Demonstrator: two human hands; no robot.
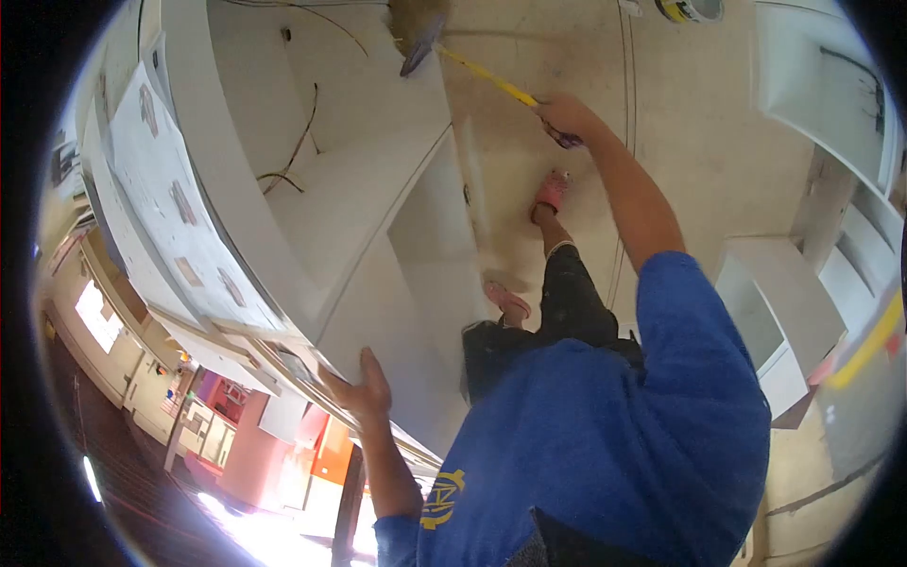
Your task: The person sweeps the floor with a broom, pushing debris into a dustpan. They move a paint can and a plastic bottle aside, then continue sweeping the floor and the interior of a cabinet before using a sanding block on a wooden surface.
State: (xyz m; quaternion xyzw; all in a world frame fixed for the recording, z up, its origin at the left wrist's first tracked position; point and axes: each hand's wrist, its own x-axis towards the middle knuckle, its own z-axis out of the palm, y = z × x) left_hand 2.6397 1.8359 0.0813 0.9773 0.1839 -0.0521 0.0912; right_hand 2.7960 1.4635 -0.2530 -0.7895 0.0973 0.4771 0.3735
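Note:
My right hand (565, 121) is closed around the thin yellow handle (491, 77) of a long tool. Its far end meets a brown, bristly-looking mass (416, 21) with a dark grey tip, beside the end of a white cabinet; a broom is likely, though the blur keeps me from being sure. Something dark shows under the right hand. My left hand (364, 389) rests on the upper edge of the white cabinet (378, 283), thumb and fingers apart. The cabinet's compartments face upward in my view, with loose wires (300, 151) in one of them.
White sheets with printed pictures (179, 203) lie along the cabinet's left side. My feet in pink clogs (553, 189) stand on the beige floor. A tub (690, 9) sits at the top. More white cabinets (775, 321) stand at the right.

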